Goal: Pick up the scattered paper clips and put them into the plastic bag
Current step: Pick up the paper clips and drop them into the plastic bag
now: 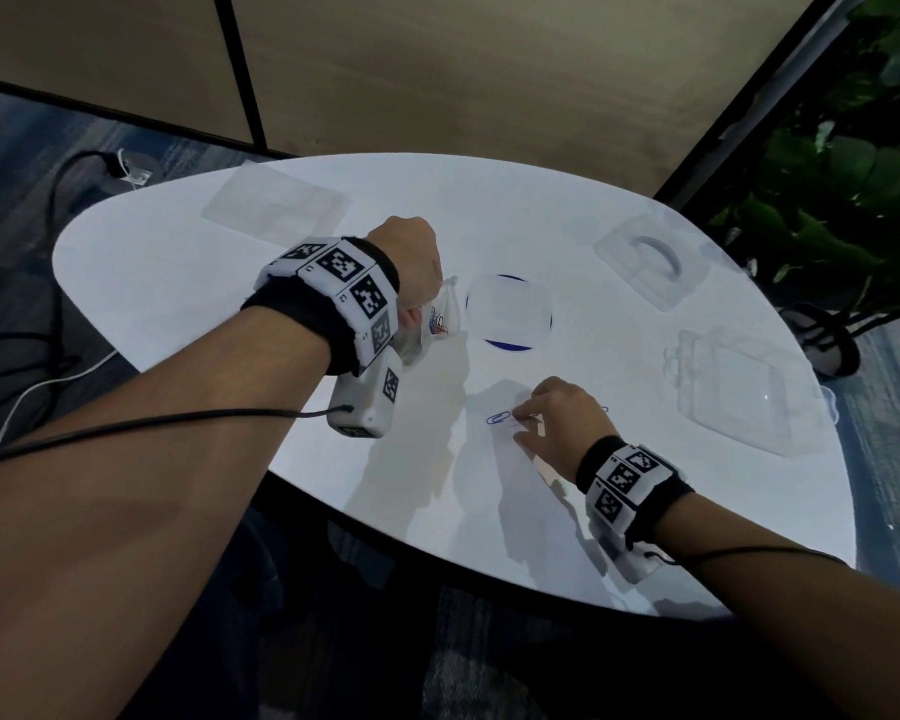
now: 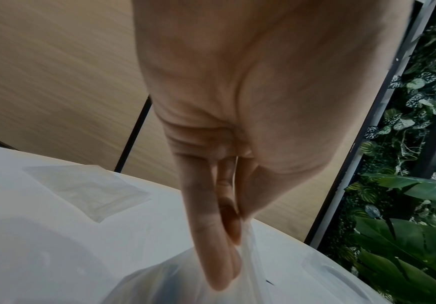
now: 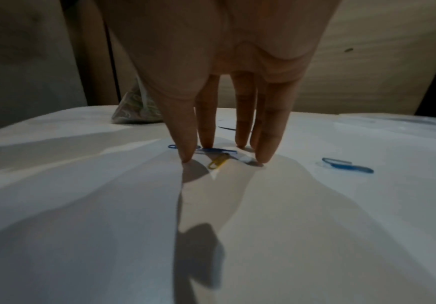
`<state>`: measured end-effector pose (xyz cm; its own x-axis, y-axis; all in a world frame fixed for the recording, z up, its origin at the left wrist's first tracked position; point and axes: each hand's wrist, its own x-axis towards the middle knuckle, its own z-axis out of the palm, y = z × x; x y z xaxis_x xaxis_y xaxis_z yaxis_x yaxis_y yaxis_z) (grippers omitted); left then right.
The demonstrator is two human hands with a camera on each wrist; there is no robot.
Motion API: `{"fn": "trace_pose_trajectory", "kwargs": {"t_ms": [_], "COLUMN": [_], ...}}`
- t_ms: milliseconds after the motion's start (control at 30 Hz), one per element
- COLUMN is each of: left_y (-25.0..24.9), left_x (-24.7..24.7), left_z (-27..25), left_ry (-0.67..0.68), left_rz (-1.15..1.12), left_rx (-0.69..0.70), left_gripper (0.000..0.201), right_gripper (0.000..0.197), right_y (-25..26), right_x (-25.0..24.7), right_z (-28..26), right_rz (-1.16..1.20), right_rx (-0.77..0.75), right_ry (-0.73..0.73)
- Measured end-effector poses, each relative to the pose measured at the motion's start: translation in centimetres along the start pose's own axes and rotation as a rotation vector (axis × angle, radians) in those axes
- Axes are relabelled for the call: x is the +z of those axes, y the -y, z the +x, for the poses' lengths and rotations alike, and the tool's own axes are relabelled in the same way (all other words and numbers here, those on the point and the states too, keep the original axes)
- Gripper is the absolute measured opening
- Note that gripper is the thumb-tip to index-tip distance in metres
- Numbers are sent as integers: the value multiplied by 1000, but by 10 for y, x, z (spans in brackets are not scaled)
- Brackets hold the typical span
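Yellow clip (image 3: pixel 219 162) lay on the surface (image 1: pixel 188 283) beneath my right grip (image 1: pixel 557 418), fingers spread, holding nothing; bag (image 1: pixel 440 319), pinched by my left grip (image 1: pixel 411 262), hung at ten o'clock.

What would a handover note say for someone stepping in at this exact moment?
Left hand: pinches the clear plastic bag by its top, lifted above the white table; a few coloured clips already show inside.
Right hand: fingertips down on the table around a yellow paper clip and a blue paper clip; no grip on either yet.
Another blue paper clip lies loose to its right, and one more to its left.
Left: gather these four clips and drop them into the bag.
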<state>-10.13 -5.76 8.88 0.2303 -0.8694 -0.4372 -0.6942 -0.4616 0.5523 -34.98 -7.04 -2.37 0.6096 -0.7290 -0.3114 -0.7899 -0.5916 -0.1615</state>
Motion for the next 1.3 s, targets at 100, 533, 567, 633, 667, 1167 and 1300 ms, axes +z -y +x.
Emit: {"fn": "trace_pose_trajectory", "kwargs": {"t_ms": [100, 533, 567, 633, 667, 1167, 1300], "left_y": [-1, 0, 0, -1, -1, -7, -6], "left_x": [1, -1, -1, -1, -1, 1, 3], "left_z": [1, 2, 2, 0, -1, -5, -3], "left_ry": [3, 0, -2, 0, 2, 20, 44], "left_rz": [-13, 26, 24, 13, 6, -17, -63], "left_rx": [-11, -20, -17, -12, -11, 9, -3], "left_gripper": [24, 14, 14, 16, 19, 27, 23], "right_gripper": [14, 15, 14, 12, 12, 6, 5], "right_y": [-1, -18, -18, -17, -18, -30, -28], "right_x": [3, 0, -2, -7, -8, 2, -3], "right_z": [-6, 11, 13, 16, 18, 18, 17], "right_rz": [-30, -61, -46, -18, -12, 211, 372], "right_rx": [-47, -264, -244, -202, -184, -96, 36], "right_ry": [65, 32, 49, 77, 88, 27, 81]}}
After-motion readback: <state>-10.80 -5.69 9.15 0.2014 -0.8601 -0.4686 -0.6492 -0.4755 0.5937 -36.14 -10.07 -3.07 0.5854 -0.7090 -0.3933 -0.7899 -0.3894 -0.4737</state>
